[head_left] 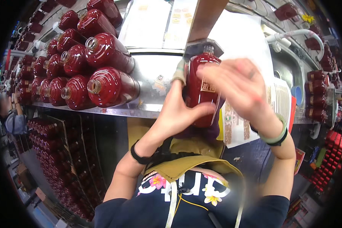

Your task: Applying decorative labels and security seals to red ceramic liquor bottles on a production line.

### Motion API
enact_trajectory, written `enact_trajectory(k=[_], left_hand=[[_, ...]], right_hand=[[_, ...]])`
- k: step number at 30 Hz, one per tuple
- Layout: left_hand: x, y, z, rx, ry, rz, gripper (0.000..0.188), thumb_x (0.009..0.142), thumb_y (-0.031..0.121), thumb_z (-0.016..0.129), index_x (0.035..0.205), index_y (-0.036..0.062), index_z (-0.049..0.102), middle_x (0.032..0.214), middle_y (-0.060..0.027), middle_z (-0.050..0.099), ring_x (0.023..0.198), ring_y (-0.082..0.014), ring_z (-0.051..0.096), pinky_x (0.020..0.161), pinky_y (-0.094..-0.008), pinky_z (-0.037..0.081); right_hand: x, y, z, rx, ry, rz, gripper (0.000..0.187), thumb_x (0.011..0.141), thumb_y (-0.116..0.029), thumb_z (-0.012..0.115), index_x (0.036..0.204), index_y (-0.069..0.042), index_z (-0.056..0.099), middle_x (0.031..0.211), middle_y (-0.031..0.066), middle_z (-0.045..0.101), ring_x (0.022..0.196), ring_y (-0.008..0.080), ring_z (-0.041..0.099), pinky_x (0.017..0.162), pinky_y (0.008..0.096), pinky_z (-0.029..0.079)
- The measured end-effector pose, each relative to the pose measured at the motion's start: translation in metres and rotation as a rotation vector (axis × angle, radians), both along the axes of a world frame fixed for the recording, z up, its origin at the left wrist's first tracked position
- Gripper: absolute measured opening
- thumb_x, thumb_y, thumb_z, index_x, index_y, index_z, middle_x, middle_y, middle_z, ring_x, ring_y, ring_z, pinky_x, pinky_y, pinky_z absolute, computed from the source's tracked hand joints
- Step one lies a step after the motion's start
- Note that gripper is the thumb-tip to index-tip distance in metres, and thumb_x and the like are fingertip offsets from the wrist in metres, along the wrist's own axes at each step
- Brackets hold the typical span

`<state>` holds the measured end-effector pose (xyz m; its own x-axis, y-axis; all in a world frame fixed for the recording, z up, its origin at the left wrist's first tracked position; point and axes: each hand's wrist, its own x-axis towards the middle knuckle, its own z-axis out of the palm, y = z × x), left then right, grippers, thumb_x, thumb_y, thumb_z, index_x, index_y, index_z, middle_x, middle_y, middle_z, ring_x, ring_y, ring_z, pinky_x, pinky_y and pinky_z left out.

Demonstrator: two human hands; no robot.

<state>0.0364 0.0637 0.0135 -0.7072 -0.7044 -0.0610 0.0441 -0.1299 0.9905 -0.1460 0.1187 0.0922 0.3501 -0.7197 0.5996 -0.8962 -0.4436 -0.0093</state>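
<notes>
A dark red glass bottle [197,89] with a clear, uncapped neck lies tilted in front of me, its neck pointing away. My left hand [180,108] grips it from the left, thumb across its near part and covered fingertips along its far left side. A small gold label [208,87] shows on the upper face. Over the bottle's right side is my right hand [241,85], slightly blurred, with fingers stretched out toward the label. Whether those fingertips touch the glass I cannot tell. Below that hand lies a printed label sheet [237,127].
Several red bottles [112,86] crowd the metal counter [150,68] at left. A brown upright board [209,19] stands beyond the held bottle. White sheets [146,22] lie behind. At right are a sink [283,70] and white faucet [302,34]. Another person [13,117] is far left.
</notes>
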Motion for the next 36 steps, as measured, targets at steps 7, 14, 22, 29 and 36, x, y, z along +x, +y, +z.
enact_trajectory(k=[7, 14, 22, 29, 36], left_hand=[[0.045, 0.002, 0.014, -0.498, -0.276, -0.320, 0.152, 0.052, 0.027, 0.102, 0.160, -0.0073, 0.000, 0.168, -0.0284, 0.007, 0.158, -0.0408, 0.007, 0.127, -0.0452, 0.015], [0.053, 0.019, -0.022, -0.617, -0.281, -0.079, 0.111, 0.060, 0.011, 0.097, 0.151, -0.0015, 0.037, 0.143, -0.0209, 0.050, 0.130, -0.0390, 0.051, 0.110, -0.0448, 0.042], [0.052, 0.017, -0.026, -0.631, -0.243, 0.020, 0.118, 0.065, 0.009, 0.093, 0.159, -0.0033, 0.023, 0.135, -0.0181, 0.060, 0.125, -0.0359, 0.056, 0.105, -0.0427, 0.046], [0.059, 0.011, -0.014, -0.622, -0.242, -0.111, 0.136, 0.060, 0.024, 0.100, 0.163, -0.0005, 0.014, 0.153, -0.0203, 0.047, 0.140, -0.0340, 0.048, 0.116, -0.0439, 0.039], [0.073, -0.001, -0.021, -0.474, -0.121, -0.086, 0.121, 0.077, 0.043, 0.087, 0.162, -0.0024, 0.014, 0.161, -0.0250, 0.035, 0.147, -0.0355, 0.040, 0.119, -0.0466, 0.036]], right_hand=[[0.002, -0.011, -0.005, 0.219, 0.016, -0.080, 0.022, 0.073, -0.014, 0.074, 0.094, -0.007, 0.071, 0.084, 0.0019, 0.069, 0.078, 0.0194, 0.062, 0.065, 0.0328, 0.049], [0.000, 0.028, -0.028, -0.031, 0.060, 0.251, 0.022, 0.074, -0.023, 0.072, 0.094, -0.015, 0.072, 0.083, -0.0051, 0.064, 0.068, 0.0132, 0.053, 0.064, 0.0284, 0.049], [-0.039, 0.014, -0.036, -0.125, 0.079, -0.084, 0.023, 0.077, -0.015, 0.078, 0.100, -0.015, 0.073, 0.091, -0.0025, 0.072, 0.075, 0.0146, 0.059, 0.076, 0.0306, 0.044], [-0.012, -0.003, -0.029, 0.045, -0.133, -0.047, 0.027, 0.076, -0.019, 0.074, 0.101, -0.012, 0.069, 0.098, -0.0009, 0.070, 0.081, 0.0200, 0.062, 0.076, 0.0352, 0.052], [-0.003, 0.023, -0.031, -0.116, 0.146, 0.311, 0.017, 0.080, -0.016, 0.070, 0.097, -0.017, 0.071, 0.100, -0.0048, 0.064, 0.082, 0.0146, 0.059, 0.071, 0.0318, 0.053]])
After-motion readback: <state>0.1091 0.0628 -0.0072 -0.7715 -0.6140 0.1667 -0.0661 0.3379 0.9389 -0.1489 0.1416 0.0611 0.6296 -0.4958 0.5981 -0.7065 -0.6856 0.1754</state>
